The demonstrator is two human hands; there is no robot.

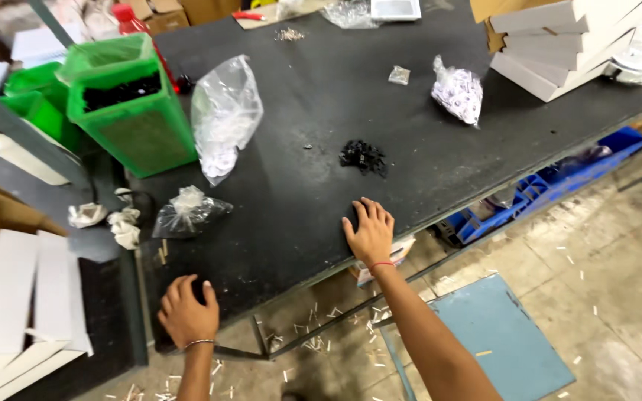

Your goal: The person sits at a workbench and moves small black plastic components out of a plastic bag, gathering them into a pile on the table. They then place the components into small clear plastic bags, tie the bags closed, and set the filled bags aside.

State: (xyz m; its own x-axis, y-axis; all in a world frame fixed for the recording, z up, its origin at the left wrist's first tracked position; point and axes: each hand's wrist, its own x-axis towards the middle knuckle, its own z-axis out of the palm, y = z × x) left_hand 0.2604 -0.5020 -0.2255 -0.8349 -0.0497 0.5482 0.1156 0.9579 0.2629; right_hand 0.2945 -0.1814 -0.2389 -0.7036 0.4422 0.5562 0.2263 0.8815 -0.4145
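Right hand: the right hand (370, 232) lies flat and open, palm down, fingers spread, on the near edge of the black worktop (313, 111); it grips nothing.
Left hand: the left hand (187, 312) rests at the near left corner of the worktop with fingers curled over the edge; nothing shows in its grasp.
Nearest thing: a small heap of black parts (363, 157) lies just beyond the right hand's fingertips, straight to the far side and apart from them.
Which hand is nearer: the right, clearly; the left is well apart from the heap, off to the near left.
Heap's shape: a loose clump with no clear long axis.
Bags: a crumpled clear bag (187, 212) sits near the left hand's far side; a tall clear bag of white pieces (223, 119) stands farther off; a smaller bag of white pieces (457, 93) lies far right.
Bins: a green bin (139, 122) holding dark parts stands far left.
Boxes: flat white cartons (551, 41) are stacked at the far right corner.
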